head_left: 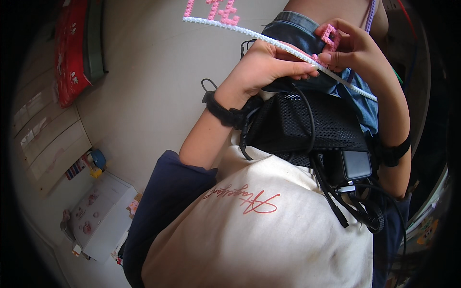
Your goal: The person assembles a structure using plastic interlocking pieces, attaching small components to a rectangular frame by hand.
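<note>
Cream shirt (211, 240) near, our left hand (272, 67) pinches a white beaded strip (278, 43), right hand (354, 45) pink beadwork (331, 47). Uneven tugging could twist both.

Passage is free left of the hands (269, 66) (354, 45); black pouch (332, 122) blocks bodyward.

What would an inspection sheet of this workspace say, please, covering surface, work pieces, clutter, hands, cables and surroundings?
Surface: work held in the hands over the denim shorts; pale floor beyond.
Work pieces: white beaded strip running diagonally, with pink beaded shapes along its upper-left part, cut off by the picture edge.
Clutter: black mesh pouch and black box at the waist.
Left hand: pinching the strip.
Right hand: gripping a pink beaded piece beside it.
Cables: black cables looping over the pouch.
Surroundings: red package at far left.
</note>
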Action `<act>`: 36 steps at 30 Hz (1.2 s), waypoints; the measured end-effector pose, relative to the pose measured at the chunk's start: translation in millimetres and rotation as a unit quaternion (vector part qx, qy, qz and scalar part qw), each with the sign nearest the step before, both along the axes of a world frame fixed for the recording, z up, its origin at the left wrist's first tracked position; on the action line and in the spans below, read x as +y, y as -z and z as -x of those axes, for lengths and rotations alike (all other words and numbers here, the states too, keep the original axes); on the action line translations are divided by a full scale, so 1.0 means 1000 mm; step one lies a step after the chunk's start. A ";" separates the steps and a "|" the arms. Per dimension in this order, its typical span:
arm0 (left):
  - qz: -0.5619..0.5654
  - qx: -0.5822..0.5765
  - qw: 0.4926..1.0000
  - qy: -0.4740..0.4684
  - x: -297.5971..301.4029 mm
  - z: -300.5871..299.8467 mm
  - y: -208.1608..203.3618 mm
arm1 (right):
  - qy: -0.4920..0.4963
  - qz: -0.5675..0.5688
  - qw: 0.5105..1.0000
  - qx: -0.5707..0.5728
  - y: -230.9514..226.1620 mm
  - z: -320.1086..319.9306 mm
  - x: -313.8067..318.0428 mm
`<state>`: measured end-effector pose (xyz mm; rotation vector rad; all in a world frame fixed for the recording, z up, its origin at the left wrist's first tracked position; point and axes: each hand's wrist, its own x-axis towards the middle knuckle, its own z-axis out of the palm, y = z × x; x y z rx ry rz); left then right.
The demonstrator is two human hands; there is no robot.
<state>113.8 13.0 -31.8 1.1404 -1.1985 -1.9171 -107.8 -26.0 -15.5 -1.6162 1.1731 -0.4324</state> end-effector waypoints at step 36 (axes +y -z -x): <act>-0.006 0.005 1.000 -0.014 0.002 0.004 0.002 | -0.008 0.008 1.000 0.003 0.002 -0.003 -0.001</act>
